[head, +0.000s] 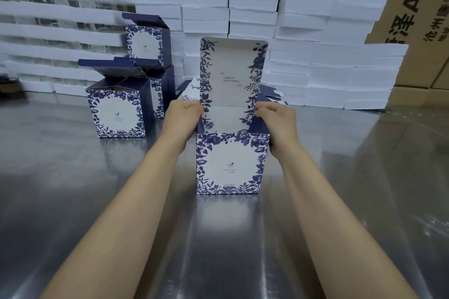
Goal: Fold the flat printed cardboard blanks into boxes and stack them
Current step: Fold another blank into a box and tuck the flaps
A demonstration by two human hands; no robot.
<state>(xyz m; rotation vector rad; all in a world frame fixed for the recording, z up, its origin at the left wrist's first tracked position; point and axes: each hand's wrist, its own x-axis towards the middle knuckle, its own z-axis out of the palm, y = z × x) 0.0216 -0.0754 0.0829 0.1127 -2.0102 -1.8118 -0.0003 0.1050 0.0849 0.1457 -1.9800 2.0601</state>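
A blue-and-white floral box point(229, 165) stands upright on the steel table in front of me, its top open and its tall lid flap point(233, 70) pointing straight up. My left hand point(183, 116) grips the box's upper left edge with curled fingers. My right hand point(277, 121) grips the upper right edge and side. To the left, folded boxes with open lids stand together: one in front point(117, 111), one behind it point(162, 90), and another stacked on top point(147, 39). Flat blanks point(269, 94) lie partly hidden behind the held box.
The shiny steel table point(97, 177) spreads toward me. Stacks of white foam trays point(315, 56) form a wall along its far edge. Brown shipping cartons point(413, 7) stand behind them.
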